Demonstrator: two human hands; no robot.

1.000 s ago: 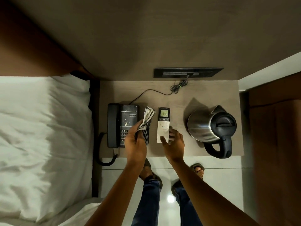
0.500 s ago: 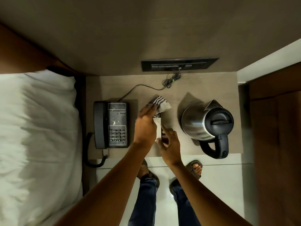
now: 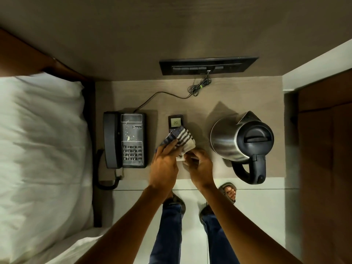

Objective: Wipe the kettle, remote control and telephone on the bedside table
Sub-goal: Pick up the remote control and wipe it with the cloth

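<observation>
Remote control (image 3: 175,121) under cloth (image 3: 178,139) — between both hands' fingers (image 3: 187,156).

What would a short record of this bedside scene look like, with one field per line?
Surface: bedside table
Left item: telephone, handset on its cradle
Middle item: remote control, display reads 20, lower part under the cloth
Right item: kettle, lid closed
Left hand: presses striped cloth on the remote
Right hand: steadies the remote's near end
Beside table: bed
</observation>
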